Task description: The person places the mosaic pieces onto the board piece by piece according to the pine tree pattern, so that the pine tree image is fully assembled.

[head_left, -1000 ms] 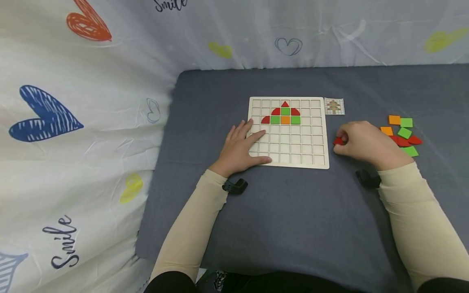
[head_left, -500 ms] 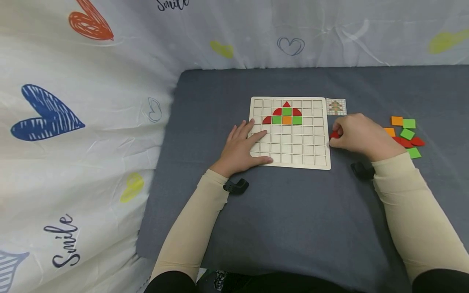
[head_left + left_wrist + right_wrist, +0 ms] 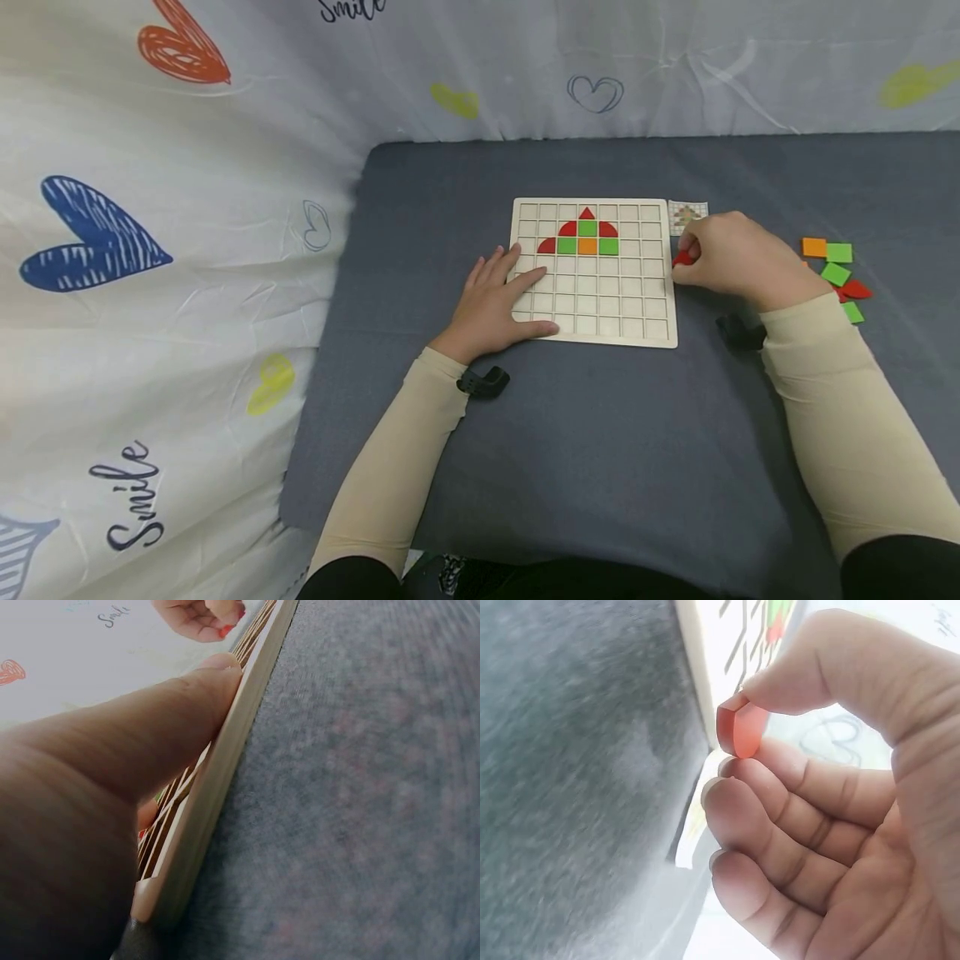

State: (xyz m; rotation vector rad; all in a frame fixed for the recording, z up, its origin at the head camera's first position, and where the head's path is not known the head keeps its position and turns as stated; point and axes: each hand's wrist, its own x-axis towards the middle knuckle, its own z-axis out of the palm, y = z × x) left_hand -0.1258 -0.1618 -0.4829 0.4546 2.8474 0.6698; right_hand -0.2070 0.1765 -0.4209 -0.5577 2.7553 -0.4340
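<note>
A person's left hand (image 3: pixel 491 304) lies with fingers spread over the near left corner of a gridded board (image 3: pixel 609 306) on a bench (image 3: pixel 585 450); the right hand (image 3: pixel 738 258), knuckles up, its grip pinching a red piece (image 3: pixel 682 258), is at the board's right edge.

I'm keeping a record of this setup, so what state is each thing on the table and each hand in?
Left hand: fingers spread, resting on the board
Board: flat on the table, some cells filled, others bare
Right hand: pinching a red piece
Red piece: held, not set in the grid
Picture card: beside the board, partly hidden by the right hand
Loose tiles: lying right of the board, some partly hidden
</note>
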